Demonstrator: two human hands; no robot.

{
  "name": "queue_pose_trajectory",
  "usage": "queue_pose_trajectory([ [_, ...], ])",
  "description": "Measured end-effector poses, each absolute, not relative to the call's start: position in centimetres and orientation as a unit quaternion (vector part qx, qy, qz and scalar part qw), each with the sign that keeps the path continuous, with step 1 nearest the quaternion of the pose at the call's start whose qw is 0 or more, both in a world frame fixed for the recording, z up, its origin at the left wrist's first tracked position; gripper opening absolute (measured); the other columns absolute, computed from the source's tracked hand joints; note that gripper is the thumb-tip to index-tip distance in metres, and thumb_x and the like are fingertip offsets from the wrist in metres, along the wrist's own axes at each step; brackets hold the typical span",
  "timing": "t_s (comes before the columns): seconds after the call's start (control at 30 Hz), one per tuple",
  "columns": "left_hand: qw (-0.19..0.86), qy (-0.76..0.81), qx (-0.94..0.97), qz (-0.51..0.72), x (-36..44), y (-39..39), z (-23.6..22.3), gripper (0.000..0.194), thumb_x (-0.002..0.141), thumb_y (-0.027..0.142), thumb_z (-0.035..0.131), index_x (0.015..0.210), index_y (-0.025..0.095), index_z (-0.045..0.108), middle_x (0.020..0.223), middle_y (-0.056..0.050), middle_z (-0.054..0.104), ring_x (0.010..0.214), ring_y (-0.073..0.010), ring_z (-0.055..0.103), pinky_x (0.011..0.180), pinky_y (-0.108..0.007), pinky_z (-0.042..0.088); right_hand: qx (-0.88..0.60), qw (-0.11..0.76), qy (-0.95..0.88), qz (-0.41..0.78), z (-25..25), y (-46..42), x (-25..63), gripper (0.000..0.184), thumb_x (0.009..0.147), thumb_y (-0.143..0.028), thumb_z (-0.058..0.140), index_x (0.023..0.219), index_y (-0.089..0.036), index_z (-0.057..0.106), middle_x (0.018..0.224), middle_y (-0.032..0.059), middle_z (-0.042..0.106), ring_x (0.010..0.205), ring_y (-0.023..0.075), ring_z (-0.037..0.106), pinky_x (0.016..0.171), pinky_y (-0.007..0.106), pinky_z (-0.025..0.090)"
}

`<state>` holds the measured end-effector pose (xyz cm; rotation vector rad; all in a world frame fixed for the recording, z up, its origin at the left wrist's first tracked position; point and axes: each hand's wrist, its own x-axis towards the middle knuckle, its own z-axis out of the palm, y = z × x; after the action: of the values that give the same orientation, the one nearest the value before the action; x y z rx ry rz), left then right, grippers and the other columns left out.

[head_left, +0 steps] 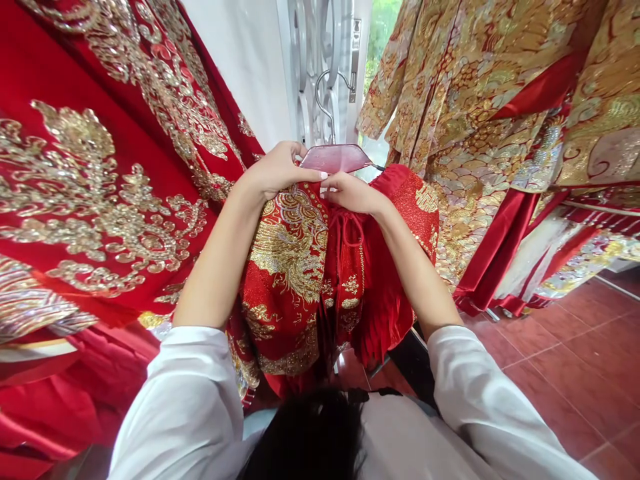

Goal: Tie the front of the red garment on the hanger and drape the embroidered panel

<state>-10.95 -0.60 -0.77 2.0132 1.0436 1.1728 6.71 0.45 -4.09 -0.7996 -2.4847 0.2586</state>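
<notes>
A red jacket [295, 250] with gold embroidery hangs in front of me from a hanger with a metal hook [327, 110]. At its neck shows a glossy pinkish panel [336, 159]. My left hand [285, 167] is closed on the jacket's collar, thumb along the edge and fingers partly hidden behind it. Just right of that thumb, my right hand [353, 192] pinches the collar's front edge with bent fingers. Below the right hand dangles a red cord loop [353, 230]. Pleated red cloth [377, 293] hangs on the jacket's right side.
Large red garments with gold sequins [83, 180] crowd the left. On the right hang gold patterned robes [465, 120] and a dark red velvet strip [487, 247]. Behind the hanger stands a pale metal grille [310, 60]. Red tiles [565, 353] cover the floor.
</notes>
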Motion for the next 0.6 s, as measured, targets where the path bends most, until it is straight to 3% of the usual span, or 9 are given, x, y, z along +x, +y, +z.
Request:
queue_pose_trajectory([
  [0.2, 0.257, 0.413, 0.76, 0.43, -10.6, -1.1, -0.7, 0.033, 0.055, 0.023, 0.082, 0.073, 0.014, 0.055, 0.066, -0.001, 0.054, 0.071, -0.0161, 0.052, 0.06, -0.027, 0.038, -0.287, 0.194, -0.933, 0.093, -3.2, 0.3, 6.6, 0.019, 0.079, -0.006, 0.045, 0.081, -0.011, 0.063, 0.083, 0.0035, 0.064, 0.077, 0.0117, 0.053, 0.079, 0.026, 0.043],
  [0.33, 0.166, 0.446, 0.768, 0.428, -10.3, -1.6, -0.9, 0.032, 0.061, 0.029, 0.079, 0.073, 0.013, 0.053, 0.064, 0.0, 0.051, 0.077, -0.017, 0.052, 0.063, -0.027, 0.038, -0.429, 0.267, -0.863, -0.02, -4.3, -1.3, 6.2, 0.019, 0.08, -0.008, 0.044, 0.077, -0.009, 0.063, 0.083, 0.0088, 0.064, 0.077, 0.0155, 0.055, 0.075, 0.029, 0.041],
  [0.43, 0.123, 0.455, 0.771, 0.428, -10.2, -1.7, -1.0, 0.032, 0.065, 0.032, 0.077, 0.073, 0.013, 0.052, 0.064, 0.001, 0.05, 0.081, -0.0177, 0.053, 0.067, -0.027, 0.04, -0.509, 0.293, -0.805, -0.078, -5.2, -2.2, 6.1, 0.023, 0.082, -0.01, 0.042, 0.087, -0.008, 0.065, 0.091, 0.014, 0.065, 0.087, 0.0212, 0.059, 0.078, 0.032, 0.043],
  [0.6, 0.178, 0.415, 0.787, 0.42, -10.8, -1.0, -1.1, 0.036, 0.055, 0.021, 0.081, 0.075, 0.015, 0.051, 0.068, -0.001, 0.053, 0.08, -0.0209, 0.057, 0.066, -0.028, 0.045, -0.49, 0.228, -0.839, -0.073, -4.6, -1.4, 6.1, 0.039, 0.084, -0.004, 0.039, 0.117, -0.011, 0.058, 0.116, 0.0137, 0.062, 0.108, 0.0236, 0.056, 0.09, 0.035, 0.043],
])
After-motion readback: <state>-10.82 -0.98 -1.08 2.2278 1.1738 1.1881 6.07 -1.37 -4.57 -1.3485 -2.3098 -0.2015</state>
